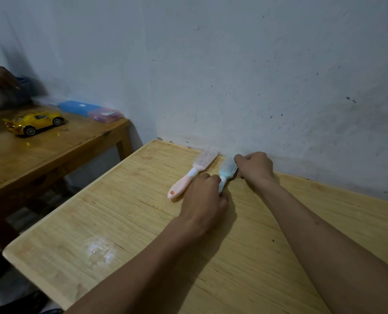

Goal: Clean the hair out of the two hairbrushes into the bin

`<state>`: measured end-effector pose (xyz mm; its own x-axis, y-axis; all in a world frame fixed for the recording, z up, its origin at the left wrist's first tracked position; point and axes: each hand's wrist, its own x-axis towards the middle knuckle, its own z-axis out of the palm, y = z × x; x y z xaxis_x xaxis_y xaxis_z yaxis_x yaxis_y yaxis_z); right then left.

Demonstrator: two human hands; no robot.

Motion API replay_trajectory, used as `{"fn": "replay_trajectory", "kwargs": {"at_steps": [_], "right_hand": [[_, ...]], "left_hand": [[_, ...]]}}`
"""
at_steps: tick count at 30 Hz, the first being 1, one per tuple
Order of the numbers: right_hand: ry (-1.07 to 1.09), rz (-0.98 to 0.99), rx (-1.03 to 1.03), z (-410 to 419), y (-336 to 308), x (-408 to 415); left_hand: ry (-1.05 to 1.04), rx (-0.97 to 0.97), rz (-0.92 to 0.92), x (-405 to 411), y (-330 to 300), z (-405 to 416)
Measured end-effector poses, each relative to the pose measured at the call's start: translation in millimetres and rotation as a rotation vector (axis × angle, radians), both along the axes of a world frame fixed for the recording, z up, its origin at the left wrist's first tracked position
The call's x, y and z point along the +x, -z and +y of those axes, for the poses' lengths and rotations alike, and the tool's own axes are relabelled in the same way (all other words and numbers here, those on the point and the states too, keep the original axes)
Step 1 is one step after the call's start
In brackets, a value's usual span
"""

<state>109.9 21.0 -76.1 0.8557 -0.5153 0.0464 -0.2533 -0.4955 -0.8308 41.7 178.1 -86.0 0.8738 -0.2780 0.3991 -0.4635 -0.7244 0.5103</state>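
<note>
Hairbrushes lie side by side on the worktop [125, 223] by the wall: the left hand [205, 196] closes on the blue brush [228, 169] handle, the right hand [256, 166] curls at its bristles. The pink brush [194, 173] lies untouched, just beside. With no bin in view, pulled hair may drop onto the wood.

Light wooden table [125, 223], set against a wall: pink hairbrush [191, 175] lying flat near the far edge; blue hairbrush [228, 169] just beside it; whitish smear on the near part. Darker wooden table [41, 155], left: yellow toy car [33, 122], blue box [78, 107], pink box [105, 114].
</note>
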Motion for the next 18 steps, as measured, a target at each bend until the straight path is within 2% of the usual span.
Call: {"fn": "replay_trajectory", "kwargs": {"at_steps": [7, 12, 15, 18], "right_hand": [[-0.022, 0.033, -0.008, 3, -4, -6], [-0.033, 0.07, 0.126, 0, -15, -12], [-0.079, 0.072, 0.207, -7, -23, -31], [-0.154, 0.08, 0.206, -24, -23, -77]], "left_hand": [[-0.002, -0.017, 0.037, 1, 2, 7], [0.023, -0.028, 0.039, -7, -4, 14], [0.007, -0.077, -0.102, -31, -17, 38], [-0.035, -0.312, -0.311, -71, -24, 95]]}}
